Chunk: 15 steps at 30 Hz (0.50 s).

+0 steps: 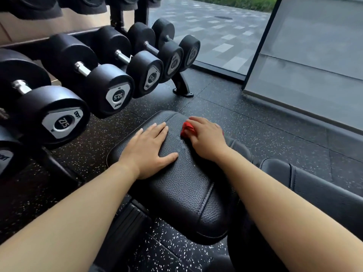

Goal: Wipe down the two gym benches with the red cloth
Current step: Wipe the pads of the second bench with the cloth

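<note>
The right hand (pixel 206 137) has its grip clamped on the red cloth (pixel 187 130), pressing it onto the black padded surface (pixel 182 179). The left hand (pixel 149 152) lies flat beside it, fingers spread, holding nothing. Dumbbells (pixel 110 89) sit on a rack to the left.

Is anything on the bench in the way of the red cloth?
Only the person's own left hand. It lies flat on the bench pad, beside the red cloth under the right hand. The rest of the pad looks bare.
</note>
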{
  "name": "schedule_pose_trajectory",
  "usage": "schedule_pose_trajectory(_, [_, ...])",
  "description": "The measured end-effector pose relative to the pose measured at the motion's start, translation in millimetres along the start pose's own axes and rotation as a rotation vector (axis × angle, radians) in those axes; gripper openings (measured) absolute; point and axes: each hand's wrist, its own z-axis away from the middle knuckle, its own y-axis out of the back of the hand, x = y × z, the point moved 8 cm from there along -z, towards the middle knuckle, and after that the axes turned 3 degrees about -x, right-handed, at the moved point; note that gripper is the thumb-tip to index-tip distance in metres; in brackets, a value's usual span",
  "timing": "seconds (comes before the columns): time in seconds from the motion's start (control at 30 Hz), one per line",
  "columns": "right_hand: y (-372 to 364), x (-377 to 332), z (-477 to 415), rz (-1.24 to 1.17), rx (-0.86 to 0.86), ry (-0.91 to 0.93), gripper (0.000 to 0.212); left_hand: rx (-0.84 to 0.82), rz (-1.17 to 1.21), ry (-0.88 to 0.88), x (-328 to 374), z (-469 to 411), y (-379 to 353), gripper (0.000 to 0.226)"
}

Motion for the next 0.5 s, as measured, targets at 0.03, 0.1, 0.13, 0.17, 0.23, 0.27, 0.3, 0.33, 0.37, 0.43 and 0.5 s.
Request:
schedule_pose_trajectory(0.03, [-1.8,1.5,-10.0,0.010,0.000,-0.020,0.038,-0.002,0.002,0.000,0.0,-0.2,-0.2,0.108])
schedule_pose_trajectory(0.1, [-4.2,2.6,-18.5,0.022,0.000,-0.037,0.038,-0.002,0.005,0.000,-0.2,-0.8,0.2,0.106])
schedule_pose_trajectory(0.13, [-4.4,2.1,-17.3,0.019,-0.001,-0.035,0.039,-0.003,0.009,0.000,-0.6,-1.1,0.5,0.102])
schedule_pose_trajectory(0.17, [-3.7,0.9,-12.2,0.014,-0.004,-0.028,0.040,-0.004,0.012,0.000,0.0,-0.3,0.9,0.095])
schedule_pose_trajectory(0.23, [-1.0,-3.6,4.4,0.009,-0.016,0.001,0.039,0.001,0.015,-0.003,0.4,0.8,2.0,0.083])
schedule_pose_trajectory(0.27, [0.1,-7.4,16.4,0.009,-0.023,0.024,0.039,0.006,0.019,-0.004,0.6,2.8,1.6,0.080])
schedule_pose_trajectory(0.3, [1.5,-11.5,29.8,0.006,-0.029,0.052,0.040,0.008,0.027,-0.008,0.2,4.9,1.5,0.078])
schedule_pose_trajectory(0.33, [3.3,-15.5,44.7,0.002,-0.037,0.077,0.041,0.002,0.043,-0.012,-0.9,7.1,1.3,0.074])
schedule_pose_trajectory(0.37, [5.3,-19.6,60.0,-0.003,-0.040,0.098,0.043,-0.011,0.060,-0.017,-2.7,9.8,1.5,0.070])
schedule_pose_trajectory(0.43, [10.7,-28.4,85.9,-0.017,-0.020,0.137,0.049,-0.035,0.069,-0.031,-7.9,14.7,2.7,0.064])
schedule_pose_trajectory(0.5, [13.0,-33.3,97.3,-0.019,-0.005,0.143,0.050,-0.038,0.055,-0.034,-11.9,18.7,4.6,0.061])
